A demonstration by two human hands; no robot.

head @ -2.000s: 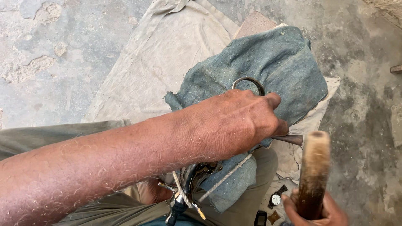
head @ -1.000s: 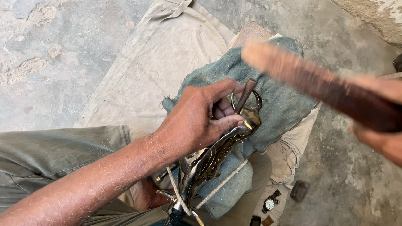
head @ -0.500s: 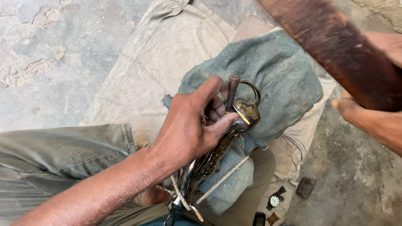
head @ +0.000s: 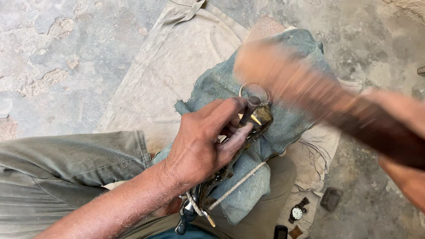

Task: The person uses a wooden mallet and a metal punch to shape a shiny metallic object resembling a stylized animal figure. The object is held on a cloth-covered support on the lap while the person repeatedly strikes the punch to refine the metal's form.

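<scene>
Blue cloth (head: pixel 292 57): bare toward its far edge, I see.
Left hand (head: pixel 201 144): my fingers pinch punch (head: pixel 249 110) upright on metal piece (head: pixel 261 116).
Right hand (head: pixel 398 146): clenched round blurred wooden mallet (head: pixel 305 88), raised.

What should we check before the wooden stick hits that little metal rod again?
1. Left hand pinching the small metal rod upright: ok.
2. Rod tip seated on the brass piece: cannot tell, fingers hide it.
3. Fingertips clear of the strike: not ok, they sit right beside the rod's top.
4. Right hand gripping the wooden mallet: ok, though it is blurred.
5. Blue cloth padding under the work: ok.
6. Wristwatch on the ground, out of the way: ok.
</scene>
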